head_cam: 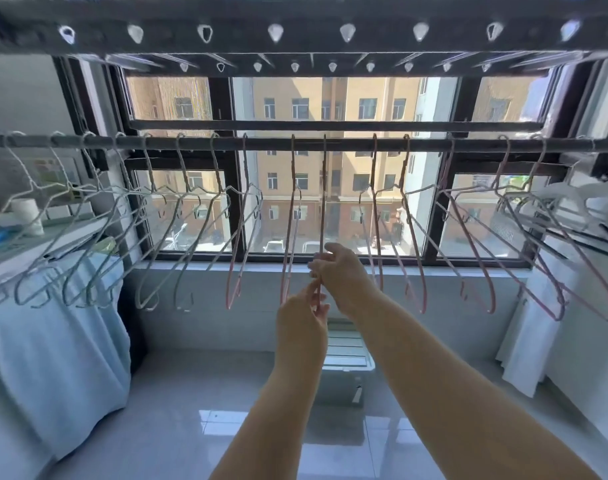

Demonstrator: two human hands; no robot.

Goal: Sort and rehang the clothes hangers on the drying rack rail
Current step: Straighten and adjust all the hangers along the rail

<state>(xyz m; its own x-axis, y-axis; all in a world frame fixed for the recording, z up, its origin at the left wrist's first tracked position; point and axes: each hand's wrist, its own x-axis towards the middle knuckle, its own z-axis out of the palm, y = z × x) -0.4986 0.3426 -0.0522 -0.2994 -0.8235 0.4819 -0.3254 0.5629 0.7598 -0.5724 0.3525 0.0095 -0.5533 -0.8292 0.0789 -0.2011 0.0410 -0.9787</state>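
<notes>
— Where did we have it?
— Nearest us, our left hand pinched the bottom of the pink wire hanger, and our right hand curled round it just above.
— How would it handle?
— Light, thin and springy, we judged; best held low on the wire. It hung edge-on to us, long axis vertical, hook up over the rail before the window

No legible text, label or number anywhere.

Window w/ tan bldg outside; blue cloth L; white box on tile floor.
</notes>
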